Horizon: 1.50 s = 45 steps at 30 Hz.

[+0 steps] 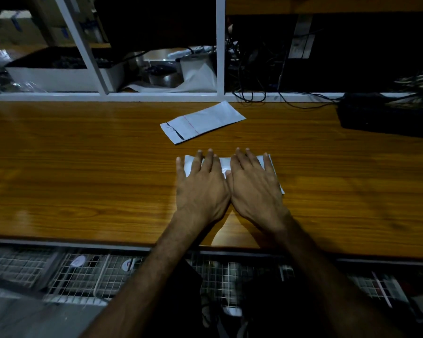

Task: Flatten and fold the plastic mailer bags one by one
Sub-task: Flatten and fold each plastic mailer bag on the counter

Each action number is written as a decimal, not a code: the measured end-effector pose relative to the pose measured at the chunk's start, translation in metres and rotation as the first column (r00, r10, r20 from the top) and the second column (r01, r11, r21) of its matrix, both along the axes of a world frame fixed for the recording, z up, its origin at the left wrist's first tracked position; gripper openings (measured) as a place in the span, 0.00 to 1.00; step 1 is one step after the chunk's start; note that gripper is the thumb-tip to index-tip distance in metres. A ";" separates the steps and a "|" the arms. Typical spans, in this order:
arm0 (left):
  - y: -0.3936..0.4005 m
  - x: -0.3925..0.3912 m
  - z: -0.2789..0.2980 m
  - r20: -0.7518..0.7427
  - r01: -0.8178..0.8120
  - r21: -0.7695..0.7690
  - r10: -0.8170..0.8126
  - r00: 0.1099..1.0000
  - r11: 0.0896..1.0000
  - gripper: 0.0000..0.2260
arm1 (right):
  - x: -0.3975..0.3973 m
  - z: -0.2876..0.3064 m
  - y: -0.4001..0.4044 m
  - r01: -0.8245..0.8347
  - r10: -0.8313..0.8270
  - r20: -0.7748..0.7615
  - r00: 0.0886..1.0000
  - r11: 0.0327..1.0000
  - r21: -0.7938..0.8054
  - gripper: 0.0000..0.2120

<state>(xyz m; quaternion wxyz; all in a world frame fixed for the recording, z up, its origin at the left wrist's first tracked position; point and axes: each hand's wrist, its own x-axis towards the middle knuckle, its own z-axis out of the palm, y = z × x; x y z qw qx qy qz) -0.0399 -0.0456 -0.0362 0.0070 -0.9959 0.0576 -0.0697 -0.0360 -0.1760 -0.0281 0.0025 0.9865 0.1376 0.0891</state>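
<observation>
A white plastic mailer bag (224, 164) lies folded on the wooden table (83, 167), mostly hidden under both hands. My left hand (200, 184) presses flat on its left part with fingers straight and spread. My right hand (254, 184) presses flat on its right part, thumb touching the left hand. A second grey-white mailer bag (203, 121) lies flat and slanted farther back on the table, apart from the hands, with a thin red line and a dark strip across it.
A white shelf frame (220, 69) runs along the table's back edge, with boxes, plastic wrap and tangled cables behind it. A black device (386, 115) sits at the back right. Wire-mesh baskets (83, 272) hang below the table's front edge.
</observation>
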 end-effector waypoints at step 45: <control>0.019 -0.002 -0.006 -0.102 -0.322 -0.208 0.307 0.946 0.924 0.52 | 0.000 -0.003 -0.015 0.366 -0.351 -0.119 0.929 0.919 0.149 0.56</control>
